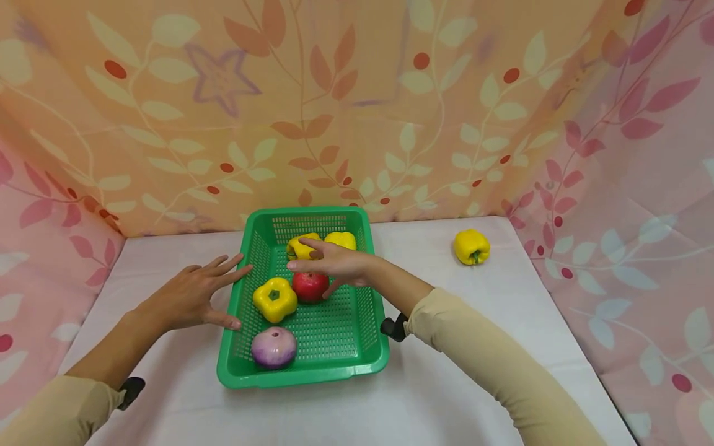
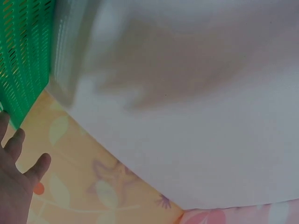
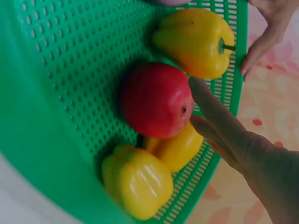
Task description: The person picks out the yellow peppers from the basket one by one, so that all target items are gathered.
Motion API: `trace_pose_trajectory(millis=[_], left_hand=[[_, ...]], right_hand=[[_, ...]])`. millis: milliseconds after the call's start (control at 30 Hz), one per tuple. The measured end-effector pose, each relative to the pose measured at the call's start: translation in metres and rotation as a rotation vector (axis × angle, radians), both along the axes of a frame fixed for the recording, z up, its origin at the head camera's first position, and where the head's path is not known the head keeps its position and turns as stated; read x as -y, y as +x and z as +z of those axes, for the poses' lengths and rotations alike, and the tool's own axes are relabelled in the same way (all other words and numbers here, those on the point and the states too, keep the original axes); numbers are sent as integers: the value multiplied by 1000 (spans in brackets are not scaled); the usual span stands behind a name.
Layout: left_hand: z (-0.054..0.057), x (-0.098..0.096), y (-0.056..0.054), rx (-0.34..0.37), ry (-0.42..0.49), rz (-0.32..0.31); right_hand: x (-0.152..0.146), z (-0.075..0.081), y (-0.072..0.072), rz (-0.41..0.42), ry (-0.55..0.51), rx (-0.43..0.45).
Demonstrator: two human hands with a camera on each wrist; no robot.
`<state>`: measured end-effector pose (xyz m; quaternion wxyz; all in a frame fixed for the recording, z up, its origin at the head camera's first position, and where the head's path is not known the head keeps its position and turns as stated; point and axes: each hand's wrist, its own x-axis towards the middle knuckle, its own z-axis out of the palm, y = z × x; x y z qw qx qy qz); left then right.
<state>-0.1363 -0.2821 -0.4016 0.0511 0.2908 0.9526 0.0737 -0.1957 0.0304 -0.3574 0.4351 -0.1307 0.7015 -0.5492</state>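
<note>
A green plastic basket (image 1: 295,376) with perforated walls stands on the white-covered table. My left hand (image 1: 189,296) is at its left rim, fingers spread and fingertips right at the edge. Inside the basket, my right hand (image 1: 343,264) hovers over a round red fruit (image 3: 152,100), its fingers nearly straight and not wrapped around it. Beside the fruit sits a yellow bell pepper (image 1: 275,300), stem up. Two more yellow peppers lie at the back, one (image 1: 300,249) partly covered by the right hand, the other (image 3: 138,182) in the corner. A purple-and-white onion (image 1: 274,347) rests at the front left.
Another yellow bell pepper (image 1: 471,247) lies on the table (image 1: 446,371) to the right of the basket, near the back. Patterned cloth (image 1: 357,111) hangs behind the table and along both sides. Black wrist straps (image 1: 393,328) sit at both sleeves.
</note>
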Motion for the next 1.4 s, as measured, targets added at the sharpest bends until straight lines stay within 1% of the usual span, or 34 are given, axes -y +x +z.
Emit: trace_pose_trajectory(millis=[133, 233, 567, 800, 967, 1200, 1400], left_hand=[[-1, 1, 0, 8, 2, 8], [-1, 1, 0, 4, 4, 4], [-3, 1, -1, -5, 16, -4], [-4, 1, -2, -2, 39, -10], [-3, 2, -3, 5, 38, -6], [-5, 3, -3, -4, 40, -12], [-7, 4, -3, 12, 35, -7]], right_hand=[[10, -4, 2, 14, 3, 3], [16, -6, 2, 17, 2, -5], [36, -18, 7, 28, 25, 16], [46, -27, 7, 37, 55, 2], [54, -33, 8, 53, 90, -1], [62, -36, 6, 56, 130, -21], [69, -41, 6, 58, 154, -44]])
